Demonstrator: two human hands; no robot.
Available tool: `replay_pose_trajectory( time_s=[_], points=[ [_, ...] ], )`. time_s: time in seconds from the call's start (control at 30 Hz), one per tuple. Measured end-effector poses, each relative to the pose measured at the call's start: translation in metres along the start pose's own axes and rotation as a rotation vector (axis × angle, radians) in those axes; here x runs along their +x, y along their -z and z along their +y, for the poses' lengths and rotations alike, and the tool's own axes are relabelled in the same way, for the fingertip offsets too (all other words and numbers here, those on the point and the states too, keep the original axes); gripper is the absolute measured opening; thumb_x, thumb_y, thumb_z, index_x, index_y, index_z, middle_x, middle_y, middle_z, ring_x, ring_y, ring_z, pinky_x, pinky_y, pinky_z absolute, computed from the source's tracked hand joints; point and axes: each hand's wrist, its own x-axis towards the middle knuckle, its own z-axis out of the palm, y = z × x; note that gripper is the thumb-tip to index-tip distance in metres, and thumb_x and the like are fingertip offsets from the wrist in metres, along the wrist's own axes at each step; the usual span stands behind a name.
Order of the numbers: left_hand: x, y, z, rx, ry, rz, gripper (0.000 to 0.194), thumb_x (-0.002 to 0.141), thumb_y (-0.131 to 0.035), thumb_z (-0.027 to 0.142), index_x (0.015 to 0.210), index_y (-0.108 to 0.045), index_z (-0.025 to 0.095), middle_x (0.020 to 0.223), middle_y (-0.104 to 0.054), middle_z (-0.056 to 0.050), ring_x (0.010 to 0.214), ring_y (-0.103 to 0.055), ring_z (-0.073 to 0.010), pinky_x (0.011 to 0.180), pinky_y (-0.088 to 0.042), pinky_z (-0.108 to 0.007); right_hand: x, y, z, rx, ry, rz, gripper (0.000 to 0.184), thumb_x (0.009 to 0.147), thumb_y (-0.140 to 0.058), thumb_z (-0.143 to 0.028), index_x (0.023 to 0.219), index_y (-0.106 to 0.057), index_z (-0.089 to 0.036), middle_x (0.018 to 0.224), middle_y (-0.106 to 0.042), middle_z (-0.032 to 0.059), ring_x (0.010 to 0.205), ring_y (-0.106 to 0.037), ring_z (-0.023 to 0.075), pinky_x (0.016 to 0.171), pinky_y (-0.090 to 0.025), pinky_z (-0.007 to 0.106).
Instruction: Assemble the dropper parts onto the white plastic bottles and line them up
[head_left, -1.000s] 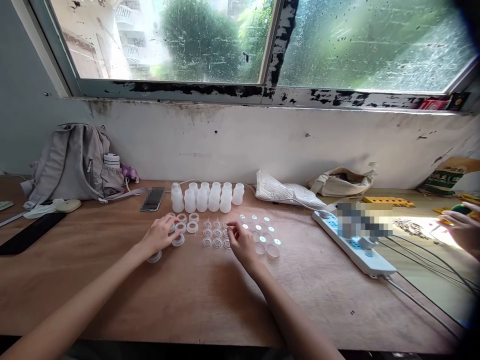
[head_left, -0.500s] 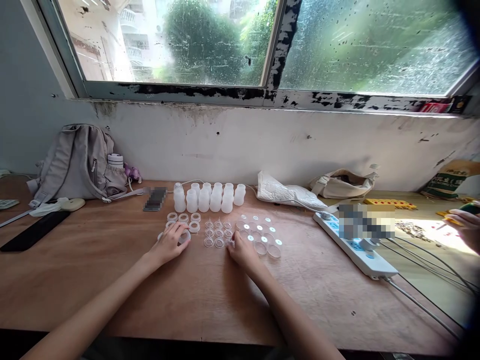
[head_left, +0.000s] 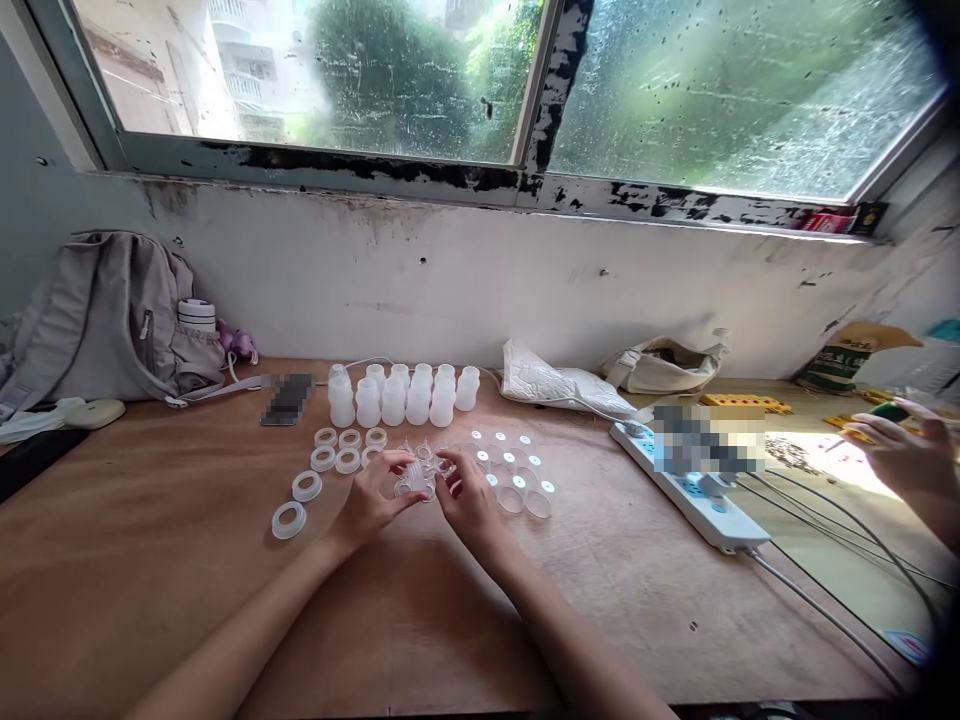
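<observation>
My left hand [head_left: 375,497] pinches a translucent screw ring [head_left: 415,474] between thumb and fingers, tilted on its side above the table. My right hand [head_left: 470,503] is close beside it, fingers bent and closed on a small clear round piece [head_left: 444,466], mostly hidden by the fingertips. Below both hands lie several clear pieces with thin pointed tips [head_left: 425,450], partly covered. More translucent rings [head_left: 347,461] lie in rows to the left, with two loose rings [head_left: 289,520] nearer me. To the right sit several clear round covers [head_left: 511,499] and small white discs [head_left: 492,480].
Several white translucent bottles [head_left: 393,402] stand behind the rings. A blurred phone-like thing [head_left: 288,399] and a grey backpack [head_left: 124,310] are at left. A white power strip [head_left: 690,490] with cables lies right. Another person's hand [head_left: 911,450] is at far right.
My left hand has lifted a ring and moved right, towards my right hand. My right hand has brought a clear piece up beside it. The view has shifted slightly.
</observation>
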Motion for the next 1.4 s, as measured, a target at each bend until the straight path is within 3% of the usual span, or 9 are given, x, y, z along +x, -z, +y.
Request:
replay_pose_trajectory(
  time_s=[0.13, 0.3, 0.43, 0.57, 0.67, 1.0, 1.17, 1.27, 1.4],
  points=[
    [-0.009, -0.003, -0.005, -0.088, 0.07, 0.018, 0.034, 0.065, -0.066, 0.029, 0.096, -0.053, 0.021, 0.099, -0.057, -0.006, 0.087, -0.056, -0.0186, 0.077, -0.047, -0.034, -0.004, -0.002, -0.004, 0.026, 0.088, -0.064, 0.033, 0.076, -0.041, -0.013, 0.104, -0.052, -0.025, 0.087, -0.054, 0.0046, 0.067, -0.053, 0.015, 0.062, -0.044, 0.028],
    [-0.014, 0.002, -0.007, -0.159, 0.108, 0.002, 0.033, 0.064, -0.067, 0.026, 0.093, -0.053, 0.02, 0.099, -0.055, -0.007, 0.094, -0.054, -0.0203, 0.082, -0.047, -0.036, -0.012, -0.009, -0.011, 0.157, 0.163, -0.197, 0.046, 0.074, -0.04, -0.007, 0.115, -0.045, -0.027, 0.089, -0.057, 0.0043, 0.073, -0.054, 0.015, 0.066, -0.046, 0.03],
    [-0.011, 0.005, -0.006, -0.225, 0.104, -0.036, 0.037, 0.066, -0.065, 0.022, 0.101, -0.051, 0.02, 0.1, -0.051, -0.007, 0.095, -0.052, -0.0197, 0.084, -0.046, -0.035, -0.012, -0.009, -0.014, 0.365, 0.032, -0.209, 0.042, 0.073, -0.042, -0.008, 0.111, -0.044, -0.025, 0.089, -0.056, 0.0038, 0.072, -0.056, 0.0134, 0.066, -0.047, 0.029],
    [-0.009, 0.004, -0.007, -0.277, 0.11, -0.035, 0.04, 0.07, -0.062, 0.021, 0.107, -0.049, 0.02, 0.105, -0.048, -0.007, 0.1, -0.05, -0.0197, 0.089, -0.043, -0.036, -0.007, -0.009, -0.015, 0.584, -0.17, -0.144, 0.025, 0.075, -0.046, -0.013, 0.098, -0.047, -0.022, 0.083, -0.053, 0.001, 0.055, -0.053, 0.0089, 0.051, -0.046, 0.024],
    [-0.01, 0.002, -0.009, -0.281, 0.102, -0.036, 0.039, 0.07, -0.062, 0.022, 0.107, -0.049, 0.019, 0.104, -0.048, -0.007, 0.1, -0.05, -0.0195, 0.089, -0.043, -0.036, -0.006, -0.01, -0.017, 0.697, -0.22, -0.128, 0.017, 0.075, -0.048, -0.016, 0.091, -0.047, -0.021, 0.079, -0.051, -0.0006, 0.052, -0.053, 0.0078, 0.049, -0.045, 0.023],
    [-0.01, 0.004, -0.002, -0.035, 0.001, -0.076, 0.035, 0.069, -0.063, 0.027, 0.102, -0.053, 0.02, 0.099, -0.06, -0.006, 0.095, -0.054, -0.0206, 0.084, -0.043, -0.037, -0.007, -0.01, -0.019, 0.594, -0.252, -0.233, 0.017, 0.077, -0.052, -0.028, 0.092, -0.047, -0.02, 0.074, -0.054, 0.0, 0.043, -0.044, 0.0047, 0.035, -0.035, 0.017],
    [-0.011, 0.003, -0.005, -0.088, 0.047, -0.081, 0.038, 0.069, -0.064, 0.027, 0.104, -0.051, 0.019, 0.101, -0.058, -0.006, 0.093, -0.054, -0.0185, 0.081, -0.045, -0.033, -0.004, -0.006, -0.016, 0.477, -0.248, -0.122, 0.016, 0.075, -0.055, -0.029, 0.087, -0.05, -0.019, 0.071, -0.05, -0.0022, 0.04, -0.037, 0.0025, 0.035, -0.031, 0.017],
    [-0.012, 0.002, -0.007, -0.144, 0.06, -0.071, 0.039, 0.069, -0.064, 0.025, 0.105, -0.05, 0.018, 0.102, -0.056, -0.007, 0.092, -0.054, -0.0178, 0.081, -0.046, -0.032, -0.002, -0.003, -0.014, 0.485, -0.295, -0.081, 0.016, 0.076, -0.053, -0.03, 0.088, -0.052, -0.019, 0.071, -0.048, -0.0026, 0.041, -0.04, 0.0034, 0.035, -0.032, 0.017],
    [-0.013, 0.002, -0.006, -0.123, 0.038, -0.064, 0.039, 0.068, -0.064, 0.024, 0.103, -0.049, 0.018, 0.101, -0.056, -0.007, 0.094, -0.053, -0.0186, 0.084, -0.044, -0.033, 0.0, -0.006, -0.012, 0.701, -0.446, -0.275, 0.024, 0.075, -0.052, -0.033, 0.094, -0.05, -0.019, 0.069, -0.051, -0.0014, 0.043, -0.05, 0.0082, 0.033, -0.037, 0.019]
  ],
)
